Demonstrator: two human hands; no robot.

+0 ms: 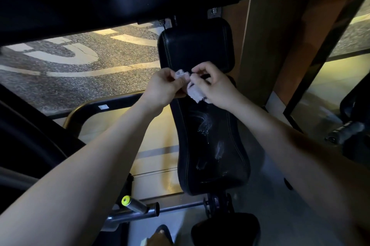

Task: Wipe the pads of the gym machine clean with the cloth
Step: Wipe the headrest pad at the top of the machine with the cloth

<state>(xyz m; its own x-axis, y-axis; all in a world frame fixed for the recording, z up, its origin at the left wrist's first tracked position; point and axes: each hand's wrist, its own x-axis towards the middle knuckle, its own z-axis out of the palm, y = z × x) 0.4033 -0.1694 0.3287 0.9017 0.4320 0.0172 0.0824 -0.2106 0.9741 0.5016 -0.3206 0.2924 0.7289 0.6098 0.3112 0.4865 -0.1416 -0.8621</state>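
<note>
**Cloth in both hands, back pad only partly wiped**

We hold the cloth (195, 94) with both hands, just over the place where the head pad (196, 49) meets the back pad (212, 155). The left hand (162, 89) pinches the upper end between the thumb and curled fingers (170, 74). The right hand (214, 85) is curled round the lower part, and one end hangs out below it. The cloth is bunched between the two hands. It seems lifted off the pads, but we cannot be sure of this.

The back pad carries pale wet streaks (205, 123) in its middle and lower part. We judge that it has got some liquid or a first pass, and that it is not yet wiped dry. The head pad looks dark and even, and we cannot tell if it is clean. The seat (226, 227) at the bottom shows no sign of wiping. It seems that we are refolding the cloth, and that most of the wiping is left to do.
</note>
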